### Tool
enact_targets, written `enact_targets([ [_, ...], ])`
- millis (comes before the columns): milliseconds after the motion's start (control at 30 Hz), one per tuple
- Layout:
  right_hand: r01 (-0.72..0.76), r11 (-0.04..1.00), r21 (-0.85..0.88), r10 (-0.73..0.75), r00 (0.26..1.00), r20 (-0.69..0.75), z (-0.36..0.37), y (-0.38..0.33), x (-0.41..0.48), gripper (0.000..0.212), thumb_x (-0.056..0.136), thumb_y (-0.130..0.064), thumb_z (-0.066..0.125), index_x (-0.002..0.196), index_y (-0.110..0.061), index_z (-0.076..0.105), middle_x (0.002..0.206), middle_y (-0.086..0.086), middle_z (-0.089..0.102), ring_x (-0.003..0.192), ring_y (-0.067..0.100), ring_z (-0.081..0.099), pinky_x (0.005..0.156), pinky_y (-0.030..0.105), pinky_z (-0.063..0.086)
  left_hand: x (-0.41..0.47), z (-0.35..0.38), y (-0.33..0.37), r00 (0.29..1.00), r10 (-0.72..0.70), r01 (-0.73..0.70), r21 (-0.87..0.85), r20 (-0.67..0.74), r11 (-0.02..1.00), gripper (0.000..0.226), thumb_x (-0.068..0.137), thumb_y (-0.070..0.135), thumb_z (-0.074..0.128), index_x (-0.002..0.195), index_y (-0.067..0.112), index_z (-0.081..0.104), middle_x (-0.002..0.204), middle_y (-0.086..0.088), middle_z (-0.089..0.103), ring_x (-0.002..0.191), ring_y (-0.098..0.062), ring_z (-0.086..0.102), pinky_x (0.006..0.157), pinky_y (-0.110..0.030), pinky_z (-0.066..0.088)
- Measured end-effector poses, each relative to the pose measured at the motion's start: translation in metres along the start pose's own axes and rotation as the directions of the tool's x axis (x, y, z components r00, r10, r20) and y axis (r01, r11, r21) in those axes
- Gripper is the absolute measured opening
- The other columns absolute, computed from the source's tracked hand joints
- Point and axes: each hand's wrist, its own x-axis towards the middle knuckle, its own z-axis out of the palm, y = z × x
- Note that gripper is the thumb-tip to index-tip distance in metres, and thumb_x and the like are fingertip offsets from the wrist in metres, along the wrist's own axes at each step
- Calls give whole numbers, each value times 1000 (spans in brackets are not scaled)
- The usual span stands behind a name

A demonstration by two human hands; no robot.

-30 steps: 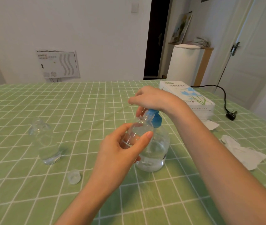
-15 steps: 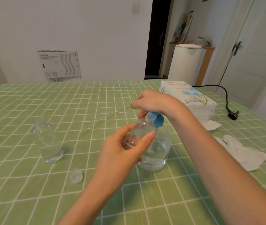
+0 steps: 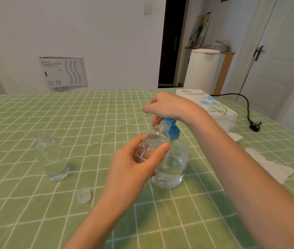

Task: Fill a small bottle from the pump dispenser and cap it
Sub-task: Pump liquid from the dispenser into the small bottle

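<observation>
Two hazards: the left hand [image 3: 131, 168], thumb and fingers curled round the tilted small bottle [image 3: 153, 141] mid-table, may let its mouth drift off the nozzle of the pump dispenser [image 3: 176, 159], and the right hand [image 3: 169, 106] beyond, fingers bent over the pump head, may overpress and spill.

Bare tablecloth [image 3: 97, 123] separates the standing bottle [image 3: 52, 159], loose cap [image 3: 84, 195] and pump dispenser [image 3: 175, 164].
</observation>
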Motion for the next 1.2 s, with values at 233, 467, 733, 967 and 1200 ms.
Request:
enact_targets([
  [233,-9,1000,-20,9,999,35,6,6,2,41,92,-33,49,119,-3,59,111,15,70,98,26,66,89,35,49,1,0,-4,1000,7,-8,36,12,999,33,59,58,65,88,42,68,63,2,68,49,-7,59,50,-17,49],
  [467,-3,1000,-31,3,1000,2,10,6,2,43,92,-33,49,120,-2,59,110,14,71,82,23,61,66,29,40,0,0,-4,1000,-3,3,52,8,999,26,60,57,65,85,49,67,68,-1,70,48,-6,59,48,-14,47],
  [733,23,1000,-1,-23,999,-33,0,1,1,41,92,-29,47,120,-1,59,96,13,75,89,25,71,59,23,43,1,1,2,1000,4,-4,34,-1,999,28,62,53,66,87,40,69,69,-5,69,48,-8,60,48,-15,48],
  [967,14,1000,-24,-14,1000,0,3,3,2,41,92,-30,48,117,0,60,111,16,71,87,23,63,87,35,49,0,1,1,1000,-3,3,48,-1,999,29,62,54,65,87,38,68,66,-2,69,45,-4,58,42,-11,41],
  [1200,-6,1000,-30,6,1000,11,10,8,4,41,91,-33,49,116,-3,61,111,14,70,79,21,56,70,30,41,-1,1,-4,1000,-13,13,41,6,999,30,59,58,65,84,41,69,67,0,70,50,-5,59,47,-12,47],
])
